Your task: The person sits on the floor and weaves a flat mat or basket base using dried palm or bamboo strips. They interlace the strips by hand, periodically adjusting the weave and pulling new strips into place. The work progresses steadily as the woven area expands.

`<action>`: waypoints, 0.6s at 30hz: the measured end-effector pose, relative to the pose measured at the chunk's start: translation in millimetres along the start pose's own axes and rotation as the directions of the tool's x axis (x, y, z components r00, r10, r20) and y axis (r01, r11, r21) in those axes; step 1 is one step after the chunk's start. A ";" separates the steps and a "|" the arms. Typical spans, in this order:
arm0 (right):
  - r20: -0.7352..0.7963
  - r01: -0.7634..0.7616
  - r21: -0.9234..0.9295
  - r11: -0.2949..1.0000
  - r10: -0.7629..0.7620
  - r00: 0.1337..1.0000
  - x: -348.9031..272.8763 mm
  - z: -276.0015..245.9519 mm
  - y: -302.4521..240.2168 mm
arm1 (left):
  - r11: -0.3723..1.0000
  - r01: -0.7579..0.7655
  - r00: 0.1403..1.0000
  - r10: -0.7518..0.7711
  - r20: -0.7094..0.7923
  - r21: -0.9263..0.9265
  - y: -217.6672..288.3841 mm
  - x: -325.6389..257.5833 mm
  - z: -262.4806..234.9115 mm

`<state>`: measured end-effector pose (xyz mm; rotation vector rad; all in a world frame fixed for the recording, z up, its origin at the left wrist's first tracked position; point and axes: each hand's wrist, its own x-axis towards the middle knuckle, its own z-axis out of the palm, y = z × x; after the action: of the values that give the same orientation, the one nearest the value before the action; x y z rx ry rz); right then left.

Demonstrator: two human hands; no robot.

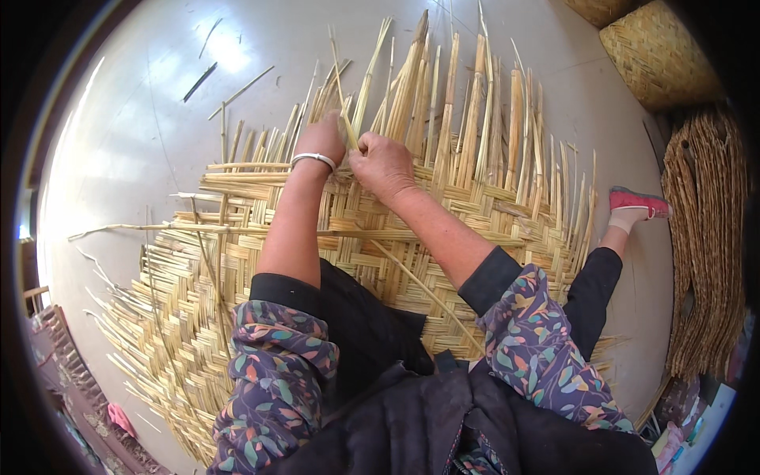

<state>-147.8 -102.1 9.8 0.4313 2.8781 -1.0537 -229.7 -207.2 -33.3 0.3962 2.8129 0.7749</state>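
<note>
A large, partly woven reed mat (507,226) lies under my arms, its loose reed ends fanning out at the far edge and on the left. My left hand (323,141), with a white bracelet at the wrist, is slightly blurred and closed at the far edge of the weave. Close beside it, my right hand (383,165) is curled in a fist-like grip. Both hands hold a thin yellow reed strip (346,123), which sticks up between them. Its lower part is hidden by my hands. Thicker split reeds (412,87) stand out just beyond my right hand.
One long reed stick (150,227) lies across the mat. Loose reed scraps (199,81) are on the grey floor (174,142). At the right are a rolled woven mat (661,55) and a tall bundle of brown braided material (704,245). My foot in a red shoe (637,203) rests nearby.
</note>
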 end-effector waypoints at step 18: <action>0.173 0.114 -0.117 0.987 -0.093 0.981 11.2 13.3 13.7 | 0.118 0.274 0.959 -0.101 0.263 -0.954 -41.0 -11.5 -18.0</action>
<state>-155.5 -97.8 -10.6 0.1782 2.8215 -0.8678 -231.8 -253.1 -38.3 -0.1811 1.4860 2.1527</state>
